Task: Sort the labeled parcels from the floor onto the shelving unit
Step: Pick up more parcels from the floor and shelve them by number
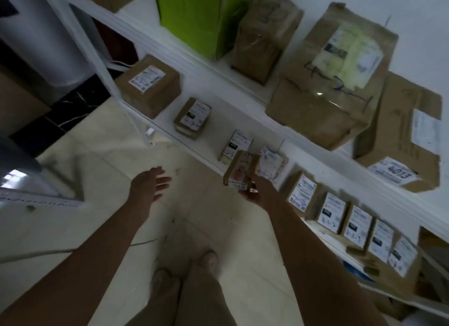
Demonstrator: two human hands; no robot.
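A small labeled cardboard parcel is gripped from below by the right hand at the front edge of the white shelving unit. Just beyond that hand a white-wrapped parcel lies on the shelf, and to its right stands a row of labeled boxes. The left hand hovers open, apart.

Looking down along white shelving unit. Our right hand grips a small brown parcel from below, held at the front edge of the lower shelf, just beside a white-labelled packet. Our left hand hangs free over the pale tiled floor, fingers straight and spread. Lower shelf: row of labelled boxes standing to the right. Upper shelf: green box, large taped carton. Label writing too blurred to read.
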